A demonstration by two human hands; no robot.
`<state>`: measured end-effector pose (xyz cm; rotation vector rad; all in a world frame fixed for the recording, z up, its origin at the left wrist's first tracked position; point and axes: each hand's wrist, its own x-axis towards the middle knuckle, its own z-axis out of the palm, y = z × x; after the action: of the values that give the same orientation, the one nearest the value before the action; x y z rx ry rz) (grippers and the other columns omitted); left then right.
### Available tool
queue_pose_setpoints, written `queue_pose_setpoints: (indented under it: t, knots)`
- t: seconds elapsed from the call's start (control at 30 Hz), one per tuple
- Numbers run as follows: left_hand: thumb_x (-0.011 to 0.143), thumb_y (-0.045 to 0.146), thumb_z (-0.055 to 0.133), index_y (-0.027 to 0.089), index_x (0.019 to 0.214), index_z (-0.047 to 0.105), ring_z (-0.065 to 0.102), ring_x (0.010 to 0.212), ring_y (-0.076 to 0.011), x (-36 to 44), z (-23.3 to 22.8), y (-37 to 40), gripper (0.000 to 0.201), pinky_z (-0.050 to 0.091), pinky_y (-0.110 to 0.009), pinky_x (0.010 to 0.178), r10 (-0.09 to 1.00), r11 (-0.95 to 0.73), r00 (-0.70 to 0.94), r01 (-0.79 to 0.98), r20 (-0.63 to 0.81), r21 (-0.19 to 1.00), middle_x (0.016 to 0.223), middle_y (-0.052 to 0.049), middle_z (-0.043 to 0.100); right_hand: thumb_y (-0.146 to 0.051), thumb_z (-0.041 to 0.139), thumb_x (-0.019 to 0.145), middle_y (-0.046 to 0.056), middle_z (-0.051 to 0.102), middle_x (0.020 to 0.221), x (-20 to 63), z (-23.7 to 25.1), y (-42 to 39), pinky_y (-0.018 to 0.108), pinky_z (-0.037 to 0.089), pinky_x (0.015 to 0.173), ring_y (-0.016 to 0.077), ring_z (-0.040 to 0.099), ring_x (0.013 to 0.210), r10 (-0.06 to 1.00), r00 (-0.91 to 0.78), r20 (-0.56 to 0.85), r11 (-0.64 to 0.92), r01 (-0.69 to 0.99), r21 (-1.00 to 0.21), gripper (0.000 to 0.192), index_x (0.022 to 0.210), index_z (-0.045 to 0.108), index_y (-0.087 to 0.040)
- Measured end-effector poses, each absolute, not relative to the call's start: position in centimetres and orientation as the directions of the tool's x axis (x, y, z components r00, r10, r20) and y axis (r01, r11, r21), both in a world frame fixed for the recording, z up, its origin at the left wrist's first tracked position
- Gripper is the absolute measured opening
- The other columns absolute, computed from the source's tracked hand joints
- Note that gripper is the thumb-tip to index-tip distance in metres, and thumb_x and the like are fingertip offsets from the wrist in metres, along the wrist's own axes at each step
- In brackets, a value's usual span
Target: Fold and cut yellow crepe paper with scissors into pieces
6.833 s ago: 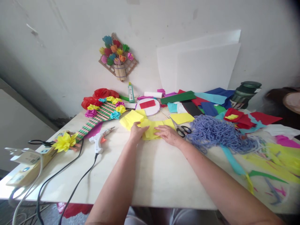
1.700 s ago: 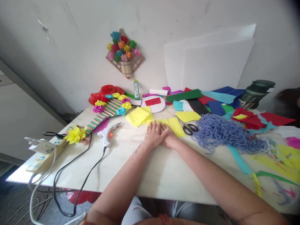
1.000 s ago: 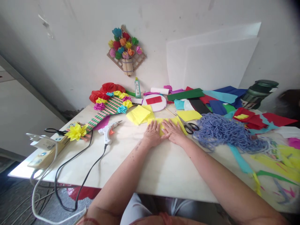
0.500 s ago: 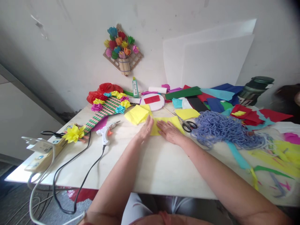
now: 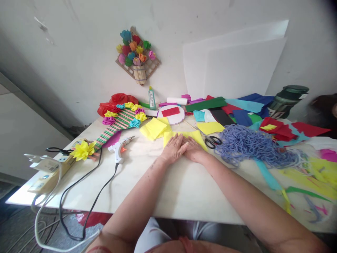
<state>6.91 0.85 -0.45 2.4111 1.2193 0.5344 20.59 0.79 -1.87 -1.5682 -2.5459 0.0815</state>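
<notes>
Both hands rest flat on a sheet of yellow crepe paper (image 5: 170,136) on the table. My left hand (image 5: 174,149) is open, fingers stretched forward, its thumb side touching my right hand (image 5: 194,149). The right hand is open too, palm down, its fingertips partly covered by the left. Just beyond the sheet, at the left, lies a small stack of yellow paper pieces (image 5: 154,128). A pair of scissors (image 5: 212,141) with black handles lies close to the right hand. Behind it is another yellow piece (image 5: 210,128).
A white glue gun (image 5: 116,149) with a black cord and a power strip (image 5: 52,177) are at the left, beside a flower-trimmed craft (image 5: 116,125). A heap of blue-purple yarn (image 5: 252,146) lies right. Coloured paper and a dark green flask (image 5: 288,101) stand behind.
My left hand has come down onto the yellow sheet and moved right, against my right hand. The right hand has stayed nearly in place.
</notes>
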Motion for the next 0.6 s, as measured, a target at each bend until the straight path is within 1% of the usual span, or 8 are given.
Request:
queue_pose_setpoints:
  t: [0.07,0.13,0.23,0.33,0.43,0.5,0.6]
  knots:
    - [0.083,0.056,0.016,0.009,0.136,0.020,0.007,0.132,-0.0199,7.2,-0.8,0.8,0.071,0.009,-0.036,0.107,0.817,-0.558,0.564,0.718,0.122,0.417,0.142,-0.011,0.019,-0.044,0.027,0.086,0.004,0.024,0.142,20.5,-1.6,0.8,0.040,0.015,0.106,0.0203,0.020,0.130,0.897,-0.439,0.055,0.442,0.888,-0.124,0.057,0.137,0.023,-0.020]
    - [0.082,0.059,0.016,0.008,0.137,0.018,0.005,0.132,-0.0213,7.2,-1.2,0.8,0.075,0.010,-0.038,0.107,0.822,-0.556,0.558,0.745,0.114,0.368,0.143,-0.012,0.014,-0.045,0.027,0.085,0.005,0.022,0.143,20.4,-1.5,0.8,0.040,0.014,0.107,0.0203,0.019,0.130,0.899,-0.437,0.038,0.438,0.890,-0.124,0.058,0.138,0.021,-0.020]
    - [0.080,0.062,0.017,0.008,0.137,0.017,0.005,0.132,-0.0229,7.0,-1.4,0.8,0.079,0.012,-0.040,0.106,0.826,-0.558,0.551,0.766,0.120,0.318,0.143,-0.014,0.013,-0.045,0.025,0.086,0.005,0.023,0.143,20.5,-1.7,1.0,0.040,0.013,0.107,0.0193,0.019,0.130,0.891,-0.450,0.054,0.454,0.883,-0.118,0.058,0.138,0.021,-0.021]
    - [0.078,0.065,0.019,0.008,0.137,0.017,0.005,0.131,-0.0237,6.9,-1.6,0.8,0.082,0.013,-0.040,0.106,0.819,-0.570,0.558,0.769,0.132,0.290,0.143,-0.016,0.013,-0.046,0.022,0.086,0.004,0.024,0.143,20.6,-2.0,1.2,0.040,0.013,0.106,0.0189,0.019,0.130,0.891,-0.450,0.055,0.453,0.883,-0.123,0.057,0.138,0.020,-0.022]
    - [0.076,0.066,0.023,0.008,0.137,0.016,0.007,0.131,-0.0242,6.8,-1.7,0.9,0.084,0.014,-0.040,0.106,0.809,-0.586,0.569,0.763,0.147,0.272,0.142,-0.018,0.013,-0.045,0.019,0.087,0.005,0.023,0.143,20.6,-2.2,1.3,0.039,0.014,0.106,0.0195,0.018,0.131,0.899,-0.434,0.059,0.438,0.889,-0.134,0.058,0.138,0.018,-0.019]
    - [0.076,0.065,0.024,0.008,0.137,0.016,0.008,0.131,-0.0240,6.7,-1.8,0.9,0.084,0.014,-0.040,0.106,0.802,-0.597,0.574,0.758,0.165,0.264,0.142,-0.018,0.014,-0.045,0.019,0.087,0.005,0.023,0.143,20.7,-2.2,1.3,0.038,0.014,0.106,0.0199,0.016,0.131,0.903,-0.425,0.069,0.430,0.892,-0.136,0.058,0.138,0.018,-0.018]
    - [0.076,0.066,0.024,0.007,0.137,0.016,0.008,0.131,-0.0237,6.7,-2.0,1.0,0.085,0.013,-0.039,0.106,0.801,-0.598,0.573,0.757,0.174,0.262,0.143,-0.017,0.014,-0.044,0.019,0.087,0.005,0.021,0.143,20.7,-2.0,1.2,0.039,0.012,0.107,0.0202,0.012,0.132,0.913,-0.405,0.045,0.407,0.903,-0.135,0.059,0.139,0.016,-0.016]
